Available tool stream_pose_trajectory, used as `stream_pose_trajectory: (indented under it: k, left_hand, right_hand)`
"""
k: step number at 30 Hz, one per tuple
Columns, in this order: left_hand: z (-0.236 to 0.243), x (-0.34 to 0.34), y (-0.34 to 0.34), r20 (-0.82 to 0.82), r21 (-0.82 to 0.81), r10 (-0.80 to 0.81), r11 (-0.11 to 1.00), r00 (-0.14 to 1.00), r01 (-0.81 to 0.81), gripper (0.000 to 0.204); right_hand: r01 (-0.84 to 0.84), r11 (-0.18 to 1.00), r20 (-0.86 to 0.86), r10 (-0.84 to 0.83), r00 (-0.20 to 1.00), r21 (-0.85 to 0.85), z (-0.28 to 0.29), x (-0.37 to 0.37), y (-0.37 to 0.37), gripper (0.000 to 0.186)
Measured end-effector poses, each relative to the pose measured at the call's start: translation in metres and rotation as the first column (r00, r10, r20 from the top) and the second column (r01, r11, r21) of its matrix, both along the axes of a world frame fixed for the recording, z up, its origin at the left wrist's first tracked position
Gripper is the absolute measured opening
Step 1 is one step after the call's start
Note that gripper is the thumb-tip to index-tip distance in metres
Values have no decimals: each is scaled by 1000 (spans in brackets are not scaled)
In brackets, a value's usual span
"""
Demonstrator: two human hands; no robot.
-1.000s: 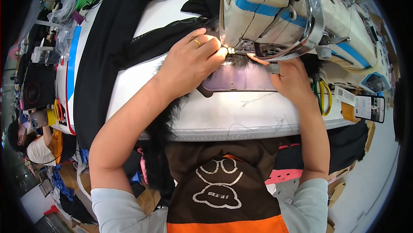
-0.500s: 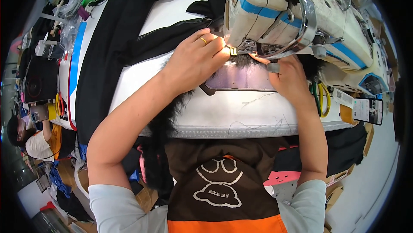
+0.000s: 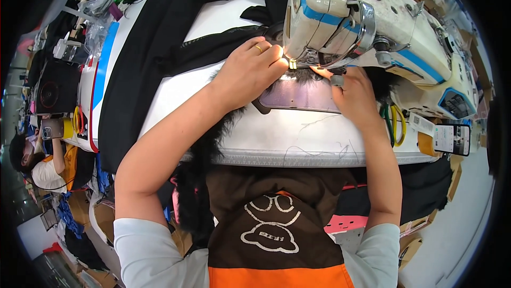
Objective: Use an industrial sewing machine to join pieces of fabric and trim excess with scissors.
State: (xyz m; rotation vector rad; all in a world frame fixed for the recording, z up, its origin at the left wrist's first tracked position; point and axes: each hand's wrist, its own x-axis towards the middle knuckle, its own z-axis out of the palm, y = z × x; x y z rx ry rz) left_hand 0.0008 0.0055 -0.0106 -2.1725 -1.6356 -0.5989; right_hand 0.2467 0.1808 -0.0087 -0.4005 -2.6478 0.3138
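A strip of black fur trim (image 3: 303, 76) lies under the lit needle area of a white and blue sewing machine (image 3: 319, 1). My left hand (image 3: 247, 72), a gold ring on one finger, is closed on the trim just left of the presser foot (image 3: 307, 58). Its bent fingertips are partly hidden. On the other side, my right hand (image 3: 355, 94) grips the trim, index finger reaching toward the foot. A grey band sits on one of its digits. More fur hangs past my left forearm over the table edge. Below the foot shows the purplish machine plate (image 3: 301, 98).
Black fabric (image 3: 130, 91) spreads over the white table (image 3: 314, 134) on the left. A ruler strip (image 3: 298, 158) runs along its front edge, with loose threads nearby. Yellow-handled scissors (image 3: 398, 124) and a phone (image 3: 451, 139) are at right. Another person (image 3: 50, 168) sits far left.
The whole view has shifted slightly, so the machine appears a little farther right. Both hands keep nearly the same places on the fur beside the presser foot.
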Motion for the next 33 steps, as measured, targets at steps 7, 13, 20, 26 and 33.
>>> stream_pose_trajectory:
  k: [7,13,20,26,33]
  left_hand:
    - [1,2,1,10,0,11,1000,1000,-11,13]
    - [0,2,1,25,7,18,1000,1000,-18,11]
    - [0,1,0,28,-28,30,999,999,-29,11]
    - [-2,3,1,49,-3,30,1000,998,-30,13]
    - [-5,-2,-5,119,10,9,1000,993,-11,16]
  right_hand:
    - [33,999,-28,-32,999,29,-4,-1,-1,12]
    - [32,999,17,-32,999,26,-7,0,3,20]
    - [32,999,10,-32,999,18,-2,-1,0,15]
    - [-16,999,-59,18,998,37,-10,0,4,19]
    - [-36,987,102,20,995,158,12,7,2,34]
